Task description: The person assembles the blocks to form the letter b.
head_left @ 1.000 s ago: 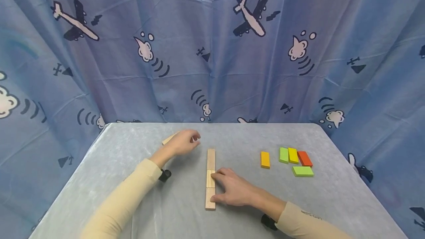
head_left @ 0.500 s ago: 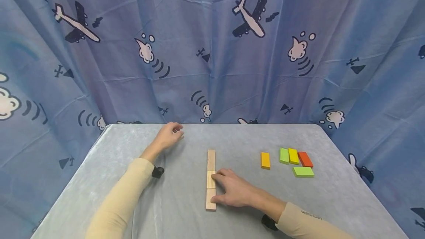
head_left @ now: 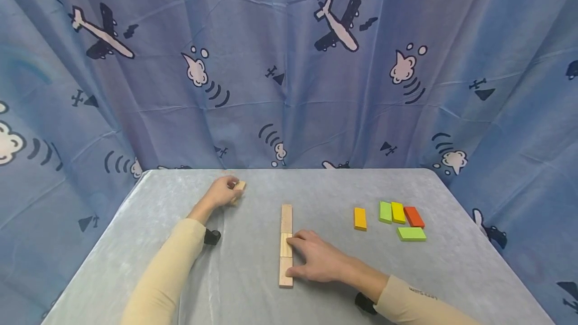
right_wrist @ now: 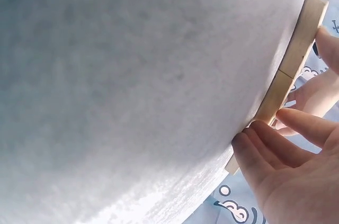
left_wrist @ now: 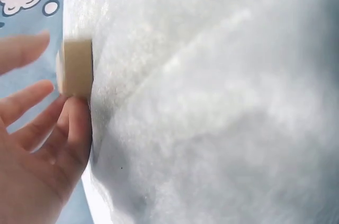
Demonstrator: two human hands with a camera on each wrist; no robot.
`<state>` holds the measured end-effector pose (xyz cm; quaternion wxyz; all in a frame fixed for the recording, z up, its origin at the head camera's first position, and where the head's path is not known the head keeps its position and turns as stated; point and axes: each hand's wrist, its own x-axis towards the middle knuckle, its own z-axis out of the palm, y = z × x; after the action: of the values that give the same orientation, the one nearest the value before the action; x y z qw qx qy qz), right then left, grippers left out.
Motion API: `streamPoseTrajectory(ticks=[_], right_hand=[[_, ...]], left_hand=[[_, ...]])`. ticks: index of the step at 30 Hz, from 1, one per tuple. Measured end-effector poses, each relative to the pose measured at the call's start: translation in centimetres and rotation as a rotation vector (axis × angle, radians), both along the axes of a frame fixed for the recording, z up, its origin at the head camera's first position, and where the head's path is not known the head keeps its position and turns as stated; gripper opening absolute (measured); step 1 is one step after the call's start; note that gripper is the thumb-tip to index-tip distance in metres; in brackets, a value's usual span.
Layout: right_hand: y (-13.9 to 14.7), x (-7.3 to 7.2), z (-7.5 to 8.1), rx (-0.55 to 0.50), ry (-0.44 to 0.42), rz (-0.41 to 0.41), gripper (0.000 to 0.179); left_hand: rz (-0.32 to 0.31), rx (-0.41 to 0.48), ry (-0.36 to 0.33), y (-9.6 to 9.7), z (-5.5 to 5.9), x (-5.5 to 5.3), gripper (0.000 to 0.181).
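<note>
Three plain wooden blocks lie end to end in a straight row: a far block (head_left: 286,218), a middle block (head_left: 283,246) and a near block (head_left: 283,267). My right hand (head_left: 319,259) rests against the row's right side, its forefinger at the middle block and thumb at the near one. In the right wrist view these fingers touch the wood without wrapping round it. At the back left, my left hand (head_left: 221,192) is at another plain block (head_left: 241,185). The left wrist view shows fingertips touching that block (left_wrist: 77,69), with the upper digit apart from it.
On the right lie an orange block (head_left: 359,219), a green block (head_left: 385,212), a yellow block (head_left: 398,212), a red block (head_left: 414,216) and a second green block (head_left: 411,234). A pale cloth covers the table (head_left: 329,189); a blue printed curtain (head_left: 289,64) hangs behind.
My left hand has moved left, away from the row, and come down at the loose plain block. My right hand and the row stay in place.
</note>
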<state>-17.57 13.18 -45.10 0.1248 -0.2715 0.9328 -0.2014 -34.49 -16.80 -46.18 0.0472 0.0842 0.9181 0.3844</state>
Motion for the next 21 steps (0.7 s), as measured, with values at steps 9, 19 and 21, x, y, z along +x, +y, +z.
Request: streamPoseTrajectory(ticks=[9,19,21], right_hand=[[-0.06,0.09,-0.02,-0.003,0.017,-0.004,0.073],[-0.03,0.08,-0.19,-0.007,0.033,-0.004,0.073],[-0.02,0.06,-0.21,-0.009,0.034,-0.002,0.073]], left_hand=[[-0.064,0.023,-0.106,-0.38,0.24,0.06,0.085],[-0.098,-0.054,-0.104,-0.46,-0.21,-0.51,0.099],[-0.112,-0.056,-0.090,-0.37,-0.44,-0.70,0.100]])
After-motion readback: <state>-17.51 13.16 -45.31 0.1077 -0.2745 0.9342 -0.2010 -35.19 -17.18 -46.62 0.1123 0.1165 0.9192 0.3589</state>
